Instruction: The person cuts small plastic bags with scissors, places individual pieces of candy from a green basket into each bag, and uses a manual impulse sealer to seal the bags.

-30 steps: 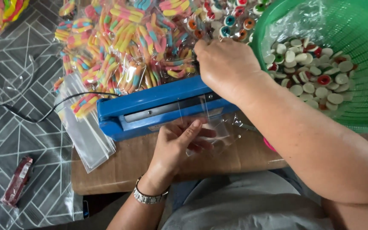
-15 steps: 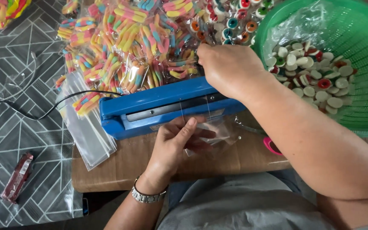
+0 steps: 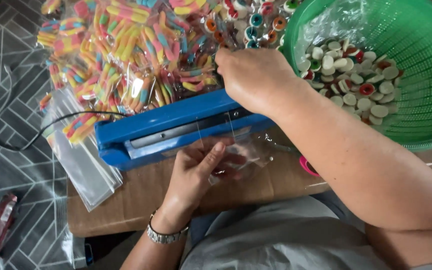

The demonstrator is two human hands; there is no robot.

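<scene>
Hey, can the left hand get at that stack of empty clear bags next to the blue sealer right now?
Probably yes. The left hand holds a small clear bag at the blue sealer; the stack of empty bags lies uncovered to its left, nothing between them.

A brown desk (image 3: 141,200) is seen at centre, carrying a blue heat sealer (image 3: 176,129), clear bags (image 3: 83,165) at left and a green basket (image 3: 416,75) at upper right.
</scene>
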